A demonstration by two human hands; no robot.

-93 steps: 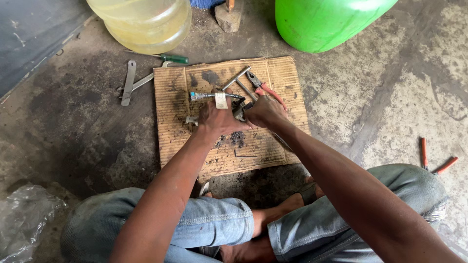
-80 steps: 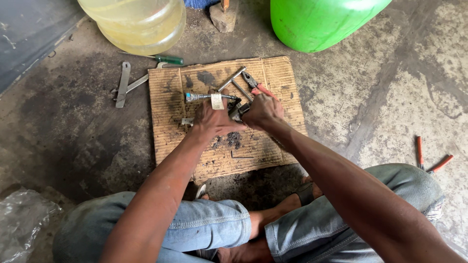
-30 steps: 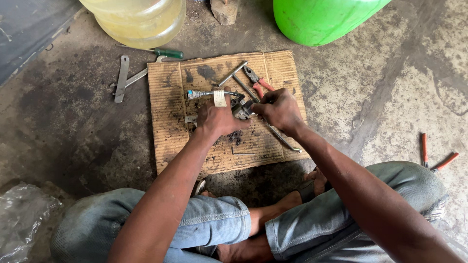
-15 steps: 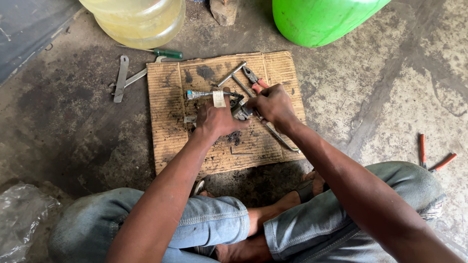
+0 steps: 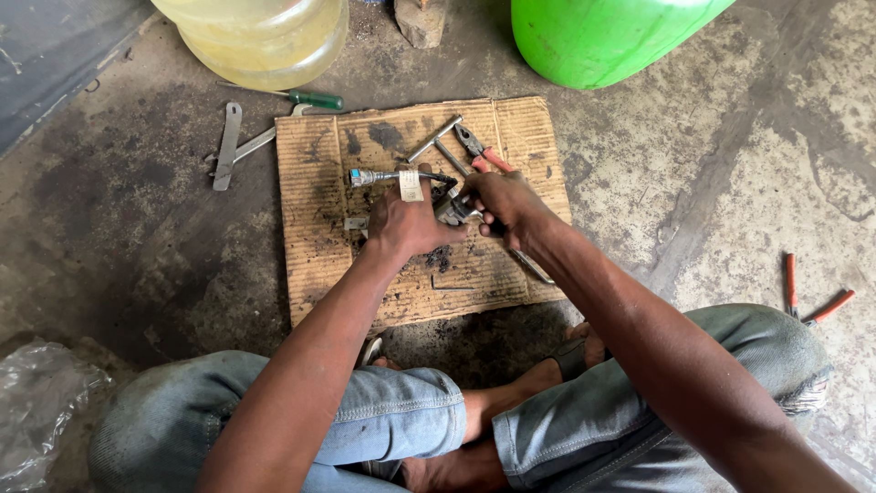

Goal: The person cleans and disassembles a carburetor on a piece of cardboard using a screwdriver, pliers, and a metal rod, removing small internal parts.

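1. Person sits cross-legged on a concrete floor [image 5: 693,183]; both hands meet over a piece of cardboard [image 5: 319,228] in the middle of the frame; the cardboard looks to serve as a work mat, keeping small parts off the grit.
2. Left hand [image 5: 409,224] is curled around a small metal part [image 5: 452,210], pressing it down near the cardboard centre; seems to steady it for the other hand.
3. A thin cable with a metal end [image 5: 383,176] and a white tag runs leftward from that hand; lies flat on the cardboard.
4. Right hand [image 5: 504,199] is closed around a tool, fingers wrapped tight; tool tip meets the metal part just beside the left hand; exact tool type hidden by the fingers.
5. Red-handled pliers [image 5: 474,146] and a metal bar tool [image 5: 433,139] lie at the cardboard's upper middle, close to the hands, likely for easy reach.
6. Flat wrenches [image 5: 228,146] and a green-handled screwdriver [image 5: 306,97] lie off the cardboard, upper left.
7. Yellowish jug [image 5: 265,36] at top left; green container [image 5: 602,36] at top right; another red-handled tool [image 5: 808,292] on the floor at far right; plastic bag [image 5: 36,411] at lower left.
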